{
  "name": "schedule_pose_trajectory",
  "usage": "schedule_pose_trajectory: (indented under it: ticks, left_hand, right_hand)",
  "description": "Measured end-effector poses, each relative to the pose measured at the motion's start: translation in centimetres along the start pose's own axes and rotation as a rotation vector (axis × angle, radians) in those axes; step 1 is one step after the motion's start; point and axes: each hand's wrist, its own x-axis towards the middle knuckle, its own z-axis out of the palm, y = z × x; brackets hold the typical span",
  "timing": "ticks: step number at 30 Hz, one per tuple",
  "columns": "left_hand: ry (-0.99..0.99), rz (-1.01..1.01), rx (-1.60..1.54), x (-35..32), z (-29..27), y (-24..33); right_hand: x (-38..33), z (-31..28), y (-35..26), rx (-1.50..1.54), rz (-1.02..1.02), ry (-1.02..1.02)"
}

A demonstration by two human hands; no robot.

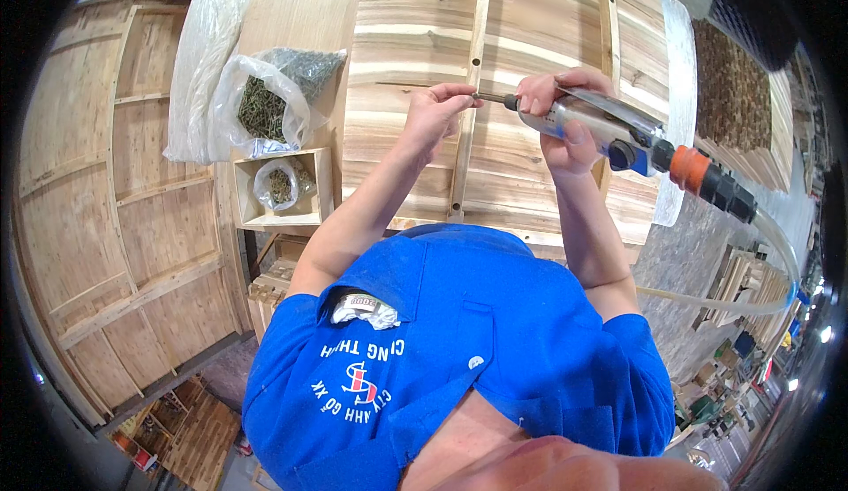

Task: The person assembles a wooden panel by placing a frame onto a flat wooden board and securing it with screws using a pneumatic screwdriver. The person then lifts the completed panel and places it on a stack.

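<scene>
- In the head view, the left hand (431, 122) is at the upper centre of the frame; its thumb and forefinger are pinched narrow at the tip of the driver bit (497, 99). I cannot tell what is between them.
- The right hand (568, 149), upper right of centre, has its fingers wrapped around the silver pneumatic screwdriver (601, 127), whose bit points to the left.
- Both hands are above the slatted wooden panel (393, 155), near its middle batten (465, 151).
- At upper left lies a plastic bag of screws (262, 109); just below it stands a small wooden box (239, 192) with another bag (280, 185) inside.
</scene>
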Motion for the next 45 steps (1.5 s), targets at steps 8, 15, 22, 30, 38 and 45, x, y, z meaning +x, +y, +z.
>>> schedule_pose_trajectory:
  ticks: [8,15,22,30,38,45]
  left_hand:
    - [-0.237,-0.107,-0.069,2.6,0.3,2.1]
    - [-0.194,-0.139,0.042,4.3,-0.1,1.4]
    - [-0.064,-0.095,-0.148,3.8,-0.8,-0.5]
    - [0.23,-0.225,-0.707,1.5,-5.7,-3.0]
    - [0.128,-0.144,-0.446,-2.1,-5.3,-3.8]
    - [0.013,-0.041,-0.274,-3.9,-5.1,-3.9]
  right_hand:
    - [4.0,-1.4,3.6,-0.136,0.042,0.027]
    - [6.6,-1.3,5.2,-0.264,0.164,0.045]
    - [6.4,-1.7,8.9,-0.465,0.22,-0.002]
    - [5.7,-1.5,10.8,-0.448,0.19,-0.01]
    - [5.2,0.0,7.1,-0.28,0.162,0.092]
    - [2.0,2.5,-1.1,0.013,-0.046,-0.021]
